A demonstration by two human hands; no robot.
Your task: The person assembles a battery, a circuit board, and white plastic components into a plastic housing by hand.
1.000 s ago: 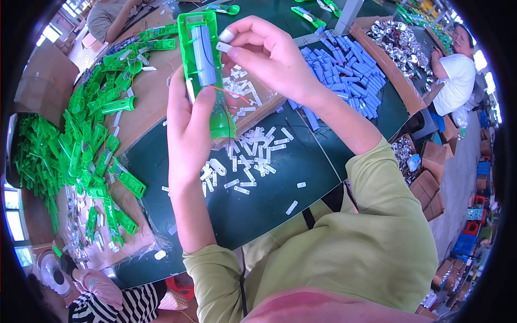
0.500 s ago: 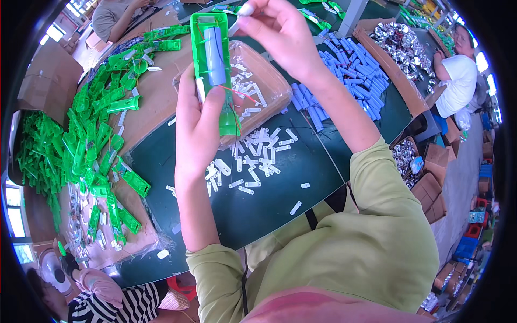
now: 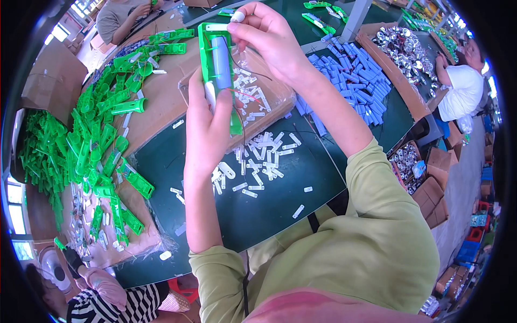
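My left hand (image 3: 207, 126) is closed around a green plastic casing (image 3: 204, 48), held upright above the table. Inside the casing lies a blue cylindrical battery (image 3: 221, 63), with thin red and dark wires trailing off to its right. Across the casing's top end sits a small white strip (image 3: 216, 27). My right hand (image 3: 269, 43) has its thumb and forefinger pinched at the right end of that strip, touching the casing's upper corner. One of its fingertips wears a white cover (image 3: 237, 17). The fingers partly hide the strip's end.
Loose white strips (image 3: 264, 153) lie scattered on the dark green table, more in a plastic-lined cardboard tray (image 3: 277, 105). Green casings (image 3: 97, 145) heap at left. Blue batteries (image 3: 358, 81) pile at right, beside a box of shiny reflector cups (image 3: 398, 48). Other people sit around the table.
The white strip, held just right of the casing before, now lies across its top end. My right hand has come down and in against the casing. The view has shifted slightly.
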